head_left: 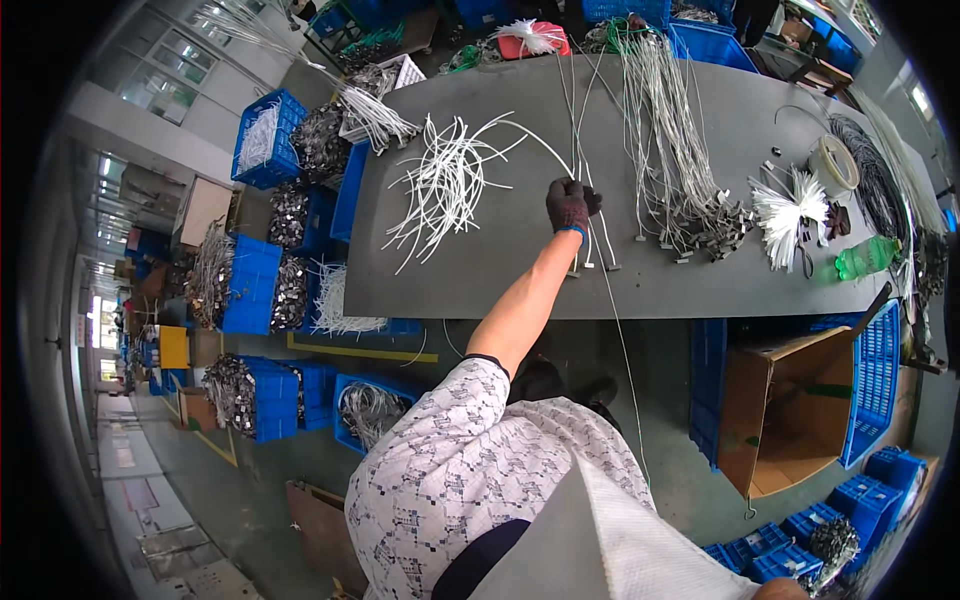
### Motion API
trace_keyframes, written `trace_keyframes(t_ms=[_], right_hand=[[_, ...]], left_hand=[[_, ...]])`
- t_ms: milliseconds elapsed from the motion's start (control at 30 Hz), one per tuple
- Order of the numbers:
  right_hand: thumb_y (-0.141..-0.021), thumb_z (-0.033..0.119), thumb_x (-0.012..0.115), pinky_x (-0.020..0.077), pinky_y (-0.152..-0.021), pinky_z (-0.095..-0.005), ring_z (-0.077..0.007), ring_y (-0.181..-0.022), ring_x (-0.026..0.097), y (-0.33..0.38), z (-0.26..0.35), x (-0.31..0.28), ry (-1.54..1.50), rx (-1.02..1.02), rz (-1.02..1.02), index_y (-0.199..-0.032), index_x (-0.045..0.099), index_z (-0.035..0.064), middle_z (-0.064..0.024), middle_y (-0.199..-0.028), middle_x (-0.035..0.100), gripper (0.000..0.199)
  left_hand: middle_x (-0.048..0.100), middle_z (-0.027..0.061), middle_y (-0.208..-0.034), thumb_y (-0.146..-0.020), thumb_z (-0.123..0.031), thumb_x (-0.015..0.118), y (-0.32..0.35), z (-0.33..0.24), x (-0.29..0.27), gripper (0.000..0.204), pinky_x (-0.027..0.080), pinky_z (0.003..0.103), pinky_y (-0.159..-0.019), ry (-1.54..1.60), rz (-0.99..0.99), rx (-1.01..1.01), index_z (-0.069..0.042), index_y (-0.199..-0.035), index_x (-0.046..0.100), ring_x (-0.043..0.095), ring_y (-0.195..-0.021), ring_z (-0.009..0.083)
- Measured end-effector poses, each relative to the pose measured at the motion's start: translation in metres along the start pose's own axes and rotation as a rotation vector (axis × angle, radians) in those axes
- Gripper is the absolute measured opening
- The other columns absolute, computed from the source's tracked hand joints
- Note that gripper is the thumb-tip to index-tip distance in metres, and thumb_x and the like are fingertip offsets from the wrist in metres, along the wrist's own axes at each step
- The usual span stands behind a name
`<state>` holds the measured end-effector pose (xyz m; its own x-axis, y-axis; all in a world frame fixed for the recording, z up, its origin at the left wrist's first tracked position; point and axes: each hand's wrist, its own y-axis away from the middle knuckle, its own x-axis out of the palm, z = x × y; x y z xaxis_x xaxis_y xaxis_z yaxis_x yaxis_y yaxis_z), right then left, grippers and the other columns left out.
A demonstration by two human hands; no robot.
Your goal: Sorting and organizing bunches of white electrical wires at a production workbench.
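Note:
My left hand [569,205], in a dark knit glove with a blue cuff, is closed over the table around several thin cables [576,120]. The cables run from the far edge down past my fist, with small connectors [588,265] at their near ends. A white tube [545,146] arcs to the hand from a loose pile of white tubes [445,190] on the left. One thin wire [622,340] hangs over the near edge toward my body. My right hand is not visible; a white cloth hides much of the lower right.
Right of my hand lies a cable bundle [670,120] with connectors. Beyond it are white strips [792,215], a tape roll [833,166] and a green bottle [866,258]. A cardboard box [800,420] in a blue crate stands below the grey table [480,285]. Blue crates [252,285] line the left.

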<state>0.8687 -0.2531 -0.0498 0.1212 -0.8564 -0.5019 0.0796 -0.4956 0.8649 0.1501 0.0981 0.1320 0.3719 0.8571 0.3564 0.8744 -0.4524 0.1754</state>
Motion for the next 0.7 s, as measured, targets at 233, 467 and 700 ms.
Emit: trace_keyframes(t_ms=[233, 467, 700], right_hand=[[-0.086, 0.024, 0.059, 0.0537, -0.082, -0.0485, -0.0395, -0.099, 0.066, -0.005, 0.014, -0.028, -0.023, -0.043, -0.066, -0.101, 0.069, 0.0135, -0.0185, -0.109, 0.067, 0.021], [-0.084, 0.019, 0.057, 0.0512, -0.077, -0.0517, -0.0406, -0.094, 0.064, -0.005, 0.043, -0.057, -0.056, -0.318, -0.226, -0.095, 0.067, 0.0097, -0.0202, -0.094, 0.067, 0.018], [-0.099, 0.029, 0.053, 0.0490, -0.087, -0.0388, -0.0338, -0.106, 0.065, -0.026, 0.331, -0.306, -1.117, -0.603, -0.622, -0.122, 0.059, 0.0015, -0.0224, -0.111, 0.067, 0.037]], left_hand=[[0.069, 0.0093, -0.091, -0.087, -0.025, 0.070, 0.079, 0.070, -0.068, 0.030, 0.057, 0.037, -0.075, -0.529, 0.804, -0.512, -0.005, -0.109, 0.066, 0.067, -0.081, 0.0188], [0.069, 0.0046, -0.080, -0.086, -0.027, 0.071, 0.150, 0.079, -0.055, 0.030, 0.054, 0.032, -0.063, -0.754, 0.531, -0.350, 0.000, -0.098, 0.070, 0.065, -0.068, 0.0144], [0.068, 0.0038, -0.079, -0.087, -0.019, 0.074, 0.173, 0.078, -0.042, 0.020, 0.052, 0.029, -0.059, -0.515, 0.633, -0.407, 0.001, -0.086, 0.071, 0.061, -0.066, 0.0112]])
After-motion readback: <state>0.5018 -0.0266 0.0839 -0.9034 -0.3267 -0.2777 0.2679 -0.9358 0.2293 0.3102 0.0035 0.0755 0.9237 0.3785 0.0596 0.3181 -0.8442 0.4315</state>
